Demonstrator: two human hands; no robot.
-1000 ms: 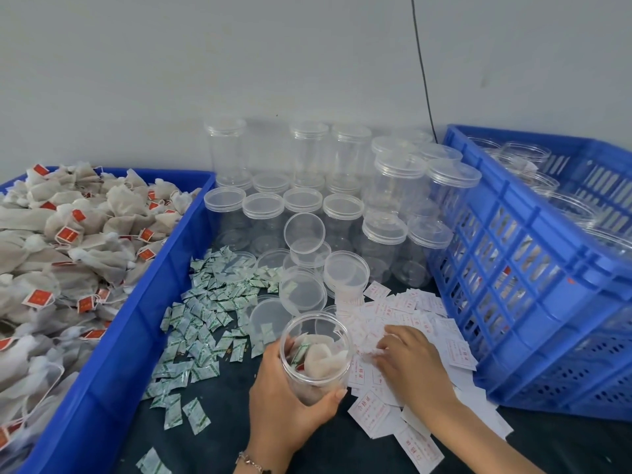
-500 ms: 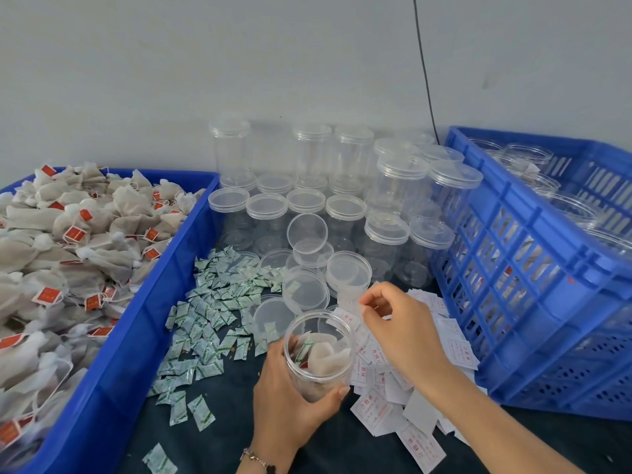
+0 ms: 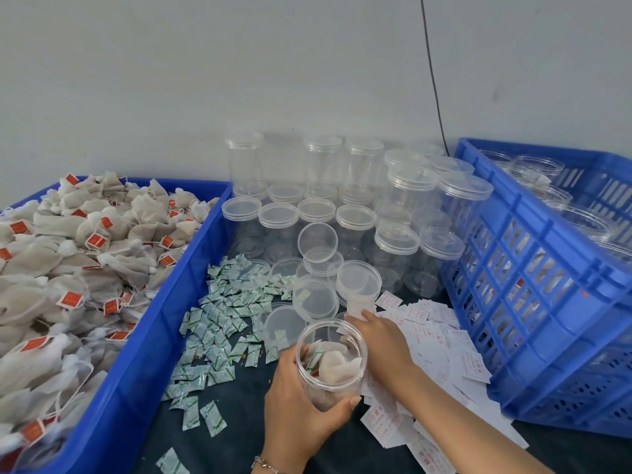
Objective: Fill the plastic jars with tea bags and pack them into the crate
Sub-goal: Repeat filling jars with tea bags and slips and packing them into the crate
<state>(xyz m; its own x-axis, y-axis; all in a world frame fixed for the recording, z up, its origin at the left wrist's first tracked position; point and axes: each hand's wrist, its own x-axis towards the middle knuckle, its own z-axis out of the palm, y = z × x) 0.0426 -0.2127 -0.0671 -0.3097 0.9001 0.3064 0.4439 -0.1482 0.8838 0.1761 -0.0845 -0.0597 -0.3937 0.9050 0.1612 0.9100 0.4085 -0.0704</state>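
Note:
My left hand (image 3: 301,415) grips an open clear plastic jar (image 3: 333,369) from below and behind, tilted toward me; several tea bags and a green sachet lie inside. My right hand (image 3: 384,343) is at the jar's right rim and pinches a white paper slip (image 3: 357,305) between its fingertips, just above the rim. To the left, a blue bin (image 3: 171,319) holds a heap of tea bags (image 3: 68,251) with red tags. The blue crate (image 3: 547,302) at the right holds several lidded jars.
Several empty lidded jars (image 3: 345,217) stand stacked against the wall. Loose clear lids (image 3: 316,297) lie in front of them. Green-white sachets (image 3: 222,319) are scattered on the dark table (image 3: 239,422), and a pile of white slips (image 3: 441,336) lies beside the crate.
My right hand picked a slip from the pile, lifted it, then came down and left to the jar's rim. The left hand kept hold of the jar and tilted it slightly.

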